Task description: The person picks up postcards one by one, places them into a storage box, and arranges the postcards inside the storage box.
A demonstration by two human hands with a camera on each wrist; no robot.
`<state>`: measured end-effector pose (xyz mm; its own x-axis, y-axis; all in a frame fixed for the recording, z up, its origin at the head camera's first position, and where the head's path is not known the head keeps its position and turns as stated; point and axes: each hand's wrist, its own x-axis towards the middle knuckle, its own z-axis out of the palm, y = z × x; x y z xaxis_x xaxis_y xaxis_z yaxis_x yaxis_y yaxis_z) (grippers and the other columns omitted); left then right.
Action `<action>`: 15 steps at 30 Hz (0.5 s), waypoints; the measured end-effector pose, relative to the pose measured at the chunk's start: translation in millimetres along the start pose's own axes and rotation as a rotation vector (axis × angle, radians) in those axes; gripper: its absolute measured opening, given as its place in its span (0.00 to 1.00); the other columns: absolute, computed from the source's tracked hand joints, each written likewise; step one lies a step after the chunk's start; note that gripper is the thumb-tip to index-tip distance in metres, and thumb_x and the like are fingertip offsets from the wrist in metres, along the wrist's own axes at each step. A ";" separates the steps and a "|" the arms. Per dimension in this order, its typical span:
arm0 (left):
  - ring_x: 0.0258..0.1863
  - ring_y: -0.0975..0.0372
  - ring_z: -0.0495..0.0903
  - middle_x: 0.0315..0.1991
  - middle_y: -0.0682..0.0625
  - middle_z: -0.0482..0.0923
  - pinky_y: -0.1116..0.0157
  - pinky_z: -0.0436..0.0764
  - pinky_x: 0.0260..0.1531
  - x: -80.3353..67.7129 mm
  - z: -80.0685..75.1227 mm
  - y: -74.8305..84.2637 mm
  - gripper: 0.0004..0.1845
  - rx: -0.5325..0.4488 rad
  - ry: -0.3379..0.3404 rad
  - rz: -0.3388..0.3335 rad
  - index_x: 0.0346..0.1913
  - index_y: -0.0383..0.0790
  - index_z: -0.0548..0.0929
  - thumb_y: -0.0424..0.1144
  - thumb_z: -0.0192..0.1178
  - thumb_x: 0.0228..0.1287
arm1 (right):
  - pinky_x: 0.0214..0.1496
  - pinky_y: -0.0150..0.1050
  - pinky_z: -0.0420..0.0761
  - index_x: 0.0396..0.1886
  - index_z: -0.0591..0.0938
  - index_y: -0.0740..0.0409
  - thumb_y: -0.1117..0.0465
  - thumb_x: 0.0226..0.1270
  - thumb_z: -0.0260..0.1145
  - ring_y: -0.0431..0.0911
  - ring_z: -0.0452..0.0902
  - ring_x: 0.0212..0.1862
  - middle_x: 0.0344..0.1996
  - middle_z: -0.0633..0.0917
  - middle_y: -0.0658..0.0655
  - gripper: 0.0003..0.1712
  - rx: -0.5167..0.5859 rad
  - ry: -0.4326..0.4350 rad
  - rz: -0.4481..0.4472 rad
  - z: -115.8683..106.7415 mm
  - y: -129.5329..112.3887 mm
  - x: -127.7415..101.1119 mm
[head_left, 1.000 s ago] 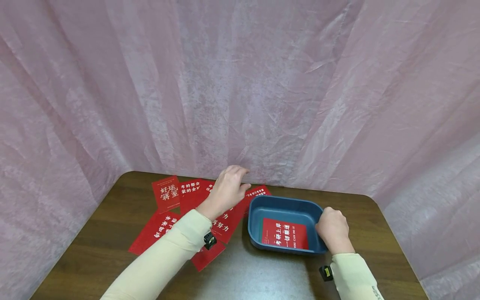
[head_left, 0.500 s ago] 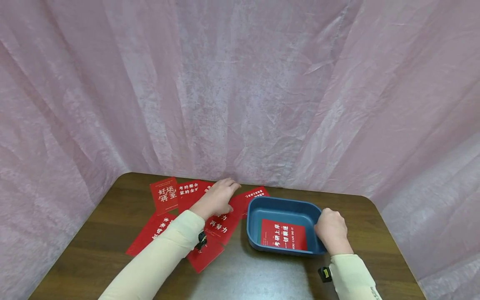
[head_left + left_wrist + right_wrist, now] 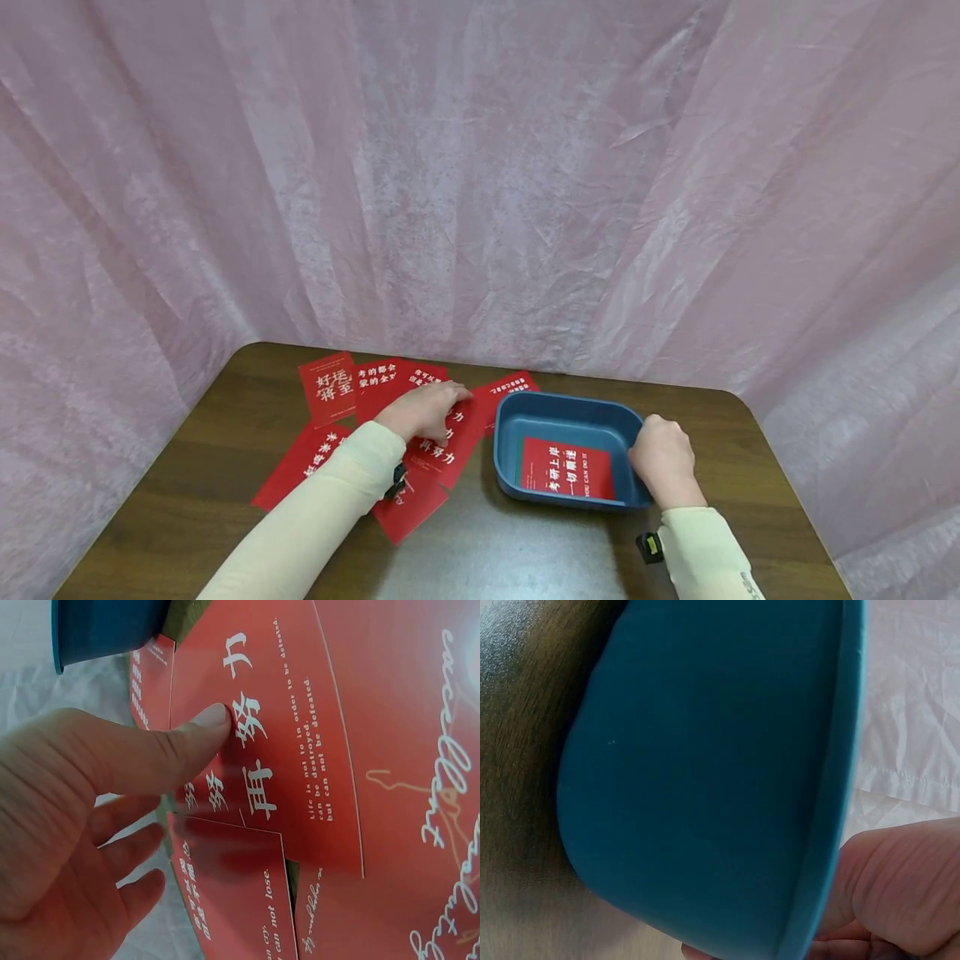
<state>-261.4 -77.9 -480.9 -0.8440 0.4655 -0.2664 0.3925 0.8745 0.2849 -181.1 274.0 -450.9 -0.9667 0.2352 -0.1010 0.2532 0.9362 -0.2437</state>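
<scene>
My left hand (image 3: 422, 412) is over the overlapping red cards on the left half of the table. In the left wrist view its thumb (image 3: 206, 724) is on a red card with white lettering (image 3: 322, 742), and the other fingers curve loosely near the card's far side. The index finger is mostly hidden behind the thumb. My right hand (image 3: 663, 454) grips the right rim of a blue plastic tub (image 3: 573, 400), thumb and fingers either side of the wall in the right wrist view. Inside the tub lies a red card (image 3: 567, 469).
Several more red cards fan out to the left, among them one at the far left (image 3: 330, 390) and one at the near side (image 3: 412, 508). Another card (image 3: 513, 385) lies behind the tub's left corner. A pink curtain (image 3: 480, 183) hangs along the wooden table's (image 3: 720, 417) back edge.
My left hand has come down and a little to the left and nearer, from above the back cards onto the middle ones. The right hand and the tub have stayed nearly still.
</scene>
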 end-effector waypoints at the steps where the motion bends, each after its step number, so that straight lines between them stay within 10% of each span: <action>1: 0.60 0.59 0.68 0.62 0.53 0.70 0.59 0.79 0.49 0.6 0.2 -0.5 0.45 -0.001 0.001 -0.003 0.65 0.50 0.69 0.41 0.76 0.39 | 0.21 0.50 0.79 0.33 0.77 0.75 0.65 0.52 0.62 0.54 0.76 0.20 0.23 0.80 0.69 0.13 0.001 -0.001 -0.001 -0.3 -0.3 -0.2; 15: 0.54 0.59 0.71 0.56 0.52 0.74 0.59 0.75 0.53 -0.9 1.1 1.8 0.43 0.116 0.046 0.013 0.62 0.47 0.72 0.45 0.78 0.37 | 0.20 0.51 0.79 0.33 0.78 0.75 0.65 0.51 0.63 0.56 0.77 0.22 0.24 0.80 0.70 0.14 0.003 0.013 -0.002 1.4 -0.2 -0.8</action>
<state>-259.5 -76.6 -481.1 -0.8532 0.4729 -0.2201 0.4414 0.8794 0.1785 -180.2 273.3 -452.0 -0.9677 0.2366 -0.0875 0.2512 0.9359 -0.2470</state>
